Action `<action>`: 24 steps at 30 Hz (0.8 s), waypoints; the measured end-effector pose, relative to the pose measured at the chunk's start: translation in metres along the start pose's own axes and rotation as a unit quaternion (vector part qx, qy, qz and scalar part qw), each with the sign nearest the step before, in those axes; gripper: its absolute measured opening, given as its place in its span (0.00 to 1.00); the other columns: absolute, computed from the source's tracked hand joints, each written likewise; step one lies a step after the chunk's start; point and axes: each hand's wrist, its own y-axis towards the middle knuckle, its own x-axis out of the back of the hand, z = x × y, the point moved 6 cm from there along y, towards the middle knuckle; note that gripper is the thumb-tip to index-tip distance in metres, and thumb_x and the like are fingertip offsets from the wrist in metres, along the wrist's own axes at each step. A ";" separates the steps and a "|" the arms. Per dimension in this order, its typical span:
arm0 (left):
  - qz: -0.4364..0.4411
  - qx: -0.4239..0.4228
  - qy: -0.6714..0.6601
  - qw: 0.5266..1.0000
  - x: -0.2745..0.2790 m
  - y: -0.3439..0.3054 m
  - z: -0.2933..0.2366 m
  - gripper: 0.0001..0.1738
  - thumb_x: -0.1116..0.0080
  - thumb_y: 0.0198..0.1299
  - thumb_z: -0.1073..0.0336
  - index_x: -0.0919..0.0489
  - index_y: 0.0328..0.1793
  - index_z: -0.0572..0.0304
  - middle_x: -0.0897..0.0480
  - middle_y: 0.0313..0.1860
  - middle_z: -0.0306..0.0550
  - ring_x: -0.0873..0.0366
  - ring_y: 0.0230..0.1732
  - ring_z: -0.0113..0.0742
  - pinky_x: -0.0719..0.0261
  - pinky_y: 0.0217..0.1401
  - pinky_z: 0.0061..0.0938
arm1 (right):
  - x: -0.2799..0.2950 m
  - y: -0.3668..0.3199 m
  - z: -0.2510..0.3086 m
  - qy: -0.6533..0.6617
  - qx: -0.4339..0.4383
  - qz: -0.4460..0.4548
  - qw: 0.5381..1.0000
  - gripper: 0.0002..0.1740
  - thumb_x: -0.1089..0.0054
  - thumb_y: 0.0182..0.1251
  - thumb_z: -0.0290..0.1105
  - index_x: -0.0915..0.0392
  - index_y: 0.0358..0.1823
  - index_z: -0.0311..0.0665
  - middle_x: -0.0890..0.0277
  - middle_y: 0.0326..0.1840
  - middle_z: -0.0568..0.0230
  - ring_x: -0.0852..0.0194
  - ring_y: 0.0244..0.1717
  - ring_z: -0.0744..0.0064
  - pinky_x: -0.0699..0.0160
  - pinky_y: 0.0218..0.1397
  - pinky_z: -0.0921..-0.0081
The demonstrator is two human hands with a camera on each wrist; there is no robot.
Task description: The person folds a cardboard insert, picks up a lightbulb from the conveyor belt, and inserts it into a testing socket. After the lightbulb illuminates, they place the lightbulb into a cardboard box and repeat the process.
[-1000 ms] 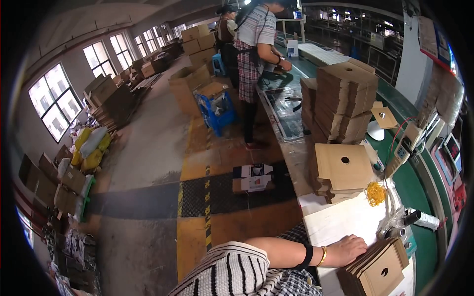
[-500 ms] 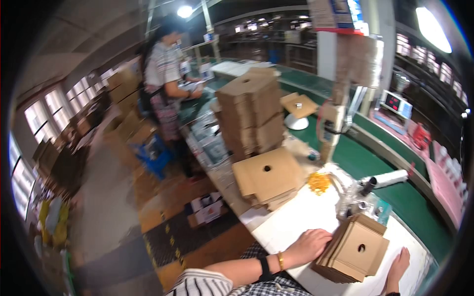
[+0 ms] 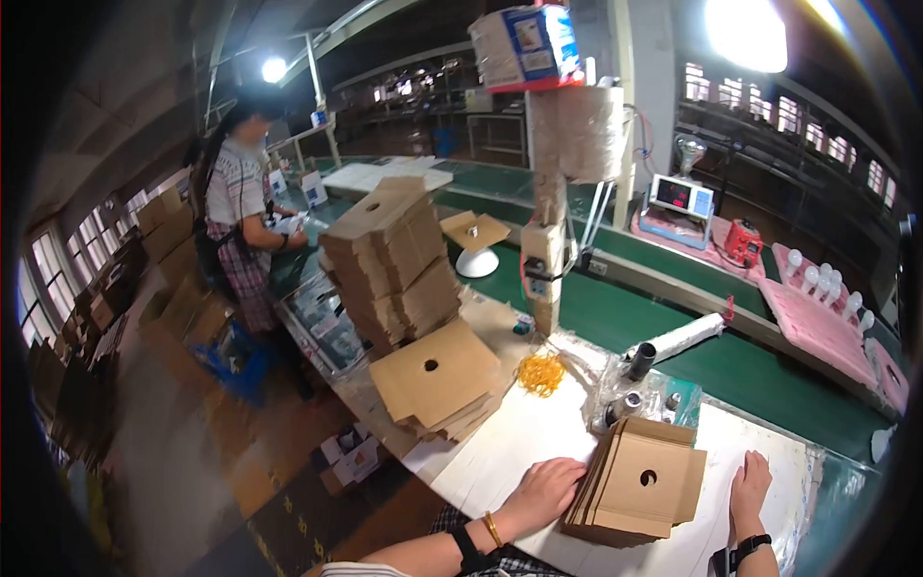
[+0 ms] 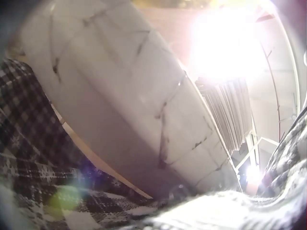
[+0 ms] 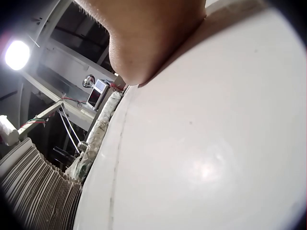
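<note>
Cardboard stack (image 3: 642,478): on white table (image 3: 510,452), between both hands | left hand (image 3: 550,489): fingers together, tips touching stack's side | right hand (image 3: 751,492): fingers straight, pressed together, flat on table, just beside stack | rubber bands (image 3: 541,371): well beyond left fingertips

**Three cardboard stacks, two hands, one roll**

On the one white bench (image 3: 510,450) there are three stacks of brown cardboard sheets, each sheet with one round hole: the near stack (image 3: 642,481), the low stack (image 3: 437,377) and the tall stack (image 3: 389,264). One loose sheet (image 3: 474,231). One white dome (image 3: 478,262). One heap of yellow rubber bands (image 3: 541,372). One white roll (image 3: 681,338). One meter with a red display (image 3: 681,197). Two hands: left hand (image 3: 550,489), right hand (image 3: 751,486). One other worker (image 3: 240,226). Two lit ceiling lamps, the small lamp (image 3: 274,69) and the large lamp (image 3: 745,29).
</note>
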 end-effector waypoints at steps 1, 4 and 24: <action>0.000 0.004 -0.006 1.000 -0.001 0.001 0.002 0.18 0.42 0.63 0.68 0.21 0.59 0.61 0.20 0.60 0.48 0.25 0.65 0.44 0.31 0.67 0.39 | 0.001 0.000 0.003 0.001 0.006 0.001 1.000 0.23 0.43 0.63 0.23 0.25 0.61 0.32 0.29 0.64 0.46 0.33 0.66 0.46 0.38 0.70 0.55; -0.013 -0.026 -0.040 0.999 0.016 0.017 -0.001 0.15 0.40 0.63 0.66 0.18 0.55 0.61 0.17 0.53 0.50 0.19 0.57 0.45 0.23 0.59 0.36 | 0.005 -0.001 0.005 -0.005 0.000 -0.006 1.000 0.22 0.42 0.62 0.24 0.24 0.60 0.33 0.28 0.63 0.47 0.33 0.66 0.48 0.38 0.69 0.54; -0.359 0.087 0.093 0.924 0.458 0.425 -0.054 0.63 0.33 0.52 0.34 0.44 0.78 0.81 0.33 0.73 0.74 0.32 0.75 0.55 0.35 0.75 0.40 | 0.019 0.001 0.022 0.011 -0.006 -0.003 1.000 0.23 0.37 0.61 0.30 0.24 0.58 0.35 0.29 0.62 0.52 0.36 0.68 0.52 0.40 0.70 0.54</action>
